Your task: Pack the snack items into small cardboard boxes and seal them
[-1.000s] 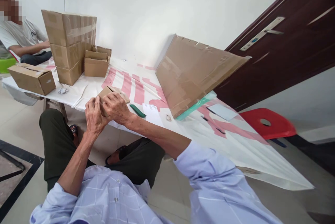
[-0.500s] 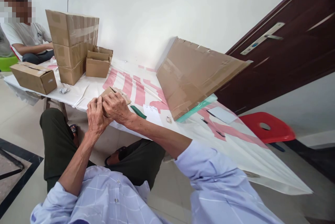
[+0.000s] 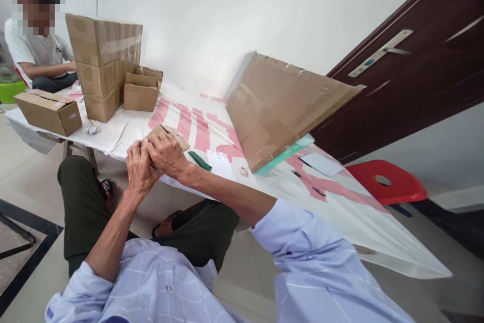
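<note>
A small cardboard box (image 3: 180, 138) sits at the near edge of the cloth-covered table, largely hidden under my hands. My left hand (image 3: 139, 166) grips its near left side with bent fingers. Across the top and near side lies my right hand (image 3: 166, 154), its fingers curled over the box and close against the left hand. Just right of the box is a dark green strip (image 3: 200, 160), and beyond it a white paper (image 3: 221, 163) with drawn marks.
Stacked taped cartons (image 3: 102, 66) stand at the back left, beside an open carton (image 3: 141, 93) and a low box (image 3: 49, 111). A big cardboard sheet (image 3: 283, 106) leans upright on the right. A co-worker (image 3: 45, 56) sits far left; a red stool (image 3: 385, 182) stands right.
My hands keep their grip on the box with hardly any movement. The co-worker at the far left has shifted slightly to the right in view.
</note>
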Action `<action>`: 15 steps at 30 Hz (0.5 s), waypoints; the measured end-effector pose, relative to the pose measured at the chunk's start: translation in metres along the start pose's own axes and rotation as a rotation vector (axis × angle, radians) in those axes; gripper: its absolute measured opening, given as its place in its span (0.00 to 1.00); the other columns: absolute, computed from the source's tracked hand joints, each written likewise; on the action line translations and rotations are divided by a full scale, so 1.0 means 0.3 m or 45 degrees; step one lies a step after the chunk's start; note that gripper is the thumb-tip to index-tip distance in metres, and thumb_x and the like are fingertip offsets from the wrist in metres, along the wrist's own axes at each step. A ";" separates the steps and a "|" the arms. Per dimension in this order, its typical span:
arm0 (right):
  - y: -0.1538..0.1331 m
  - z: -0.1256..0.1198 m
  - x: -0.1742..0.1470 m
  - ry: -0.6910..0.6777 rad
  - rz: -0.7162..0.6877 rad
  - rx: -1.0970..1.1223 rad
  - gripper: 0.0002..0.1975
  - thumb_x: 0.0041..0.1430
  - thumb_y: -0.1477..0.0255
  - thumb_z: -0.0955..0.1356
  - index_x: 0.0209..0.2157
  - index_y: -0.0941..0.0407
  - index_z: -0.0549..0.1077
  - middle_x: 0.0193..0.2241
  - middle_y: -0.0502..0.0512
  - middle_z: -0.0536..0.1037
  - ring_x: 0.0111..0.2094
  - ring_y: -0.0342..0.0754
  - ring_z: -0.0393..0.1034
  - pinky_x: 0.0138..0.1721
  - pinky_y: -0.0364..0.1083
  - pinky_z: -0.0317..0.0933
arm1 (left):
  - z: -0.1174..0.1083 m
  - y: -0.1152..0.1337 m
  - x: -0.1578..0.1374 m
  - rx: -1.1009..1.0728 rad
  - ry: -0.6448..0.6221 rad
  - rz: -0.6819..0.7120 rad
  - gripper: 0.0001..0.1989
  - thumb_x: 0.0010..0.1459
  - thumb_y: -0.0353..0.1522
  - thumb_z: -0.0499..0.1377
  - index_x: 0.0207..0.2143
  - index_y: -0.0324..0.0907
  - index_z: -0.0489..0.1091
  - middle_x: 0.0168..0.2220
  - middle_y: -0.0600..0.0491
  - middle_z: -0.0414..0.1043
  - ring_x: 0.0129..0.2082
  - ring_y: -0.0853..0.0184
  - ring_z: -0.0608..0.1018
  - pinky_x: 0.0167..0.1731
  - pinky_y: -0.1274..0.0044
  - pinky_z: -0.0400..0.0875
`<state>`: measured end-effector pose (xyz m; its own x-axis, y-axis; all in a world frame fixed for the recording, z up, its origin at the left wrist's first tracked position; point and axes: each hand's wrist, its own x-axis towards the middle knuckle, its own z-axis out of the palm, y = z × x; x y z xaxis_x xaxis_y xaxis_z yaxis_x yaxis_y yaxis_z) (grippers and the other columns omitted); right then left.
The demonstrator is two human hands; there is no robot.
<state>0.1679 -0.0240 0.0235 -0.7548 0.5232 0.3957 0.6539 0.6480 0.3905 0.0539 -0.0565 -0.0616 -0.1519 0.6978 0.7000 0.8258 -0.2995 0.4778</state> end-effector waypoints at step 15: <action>-0.006 0.024 -0.004 0.087 0.031 0.005 0.19 0.76 0.81 0.57 0.50 0.62 0.79 0.40 0.65 0.79 0.45 0.59 0.66 0.46 0.56 0.57 | 0.006 -0.005 0.002 0.022 0.020 0.053 0.40 0.55 0.29 0.62 0.70 0.31 0.62 0.64 0.29 0.66 0.66 0.41 0.69 0.65 0.52 0.67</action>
<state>0.1673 -0.0219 0.0164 -0.7333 0.4996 0.4611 0.6716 0.6378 0.3771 0.0537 -0.0544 -0.0629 -0.1261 0.6746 0.7274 0.8409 -0.3163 0.4391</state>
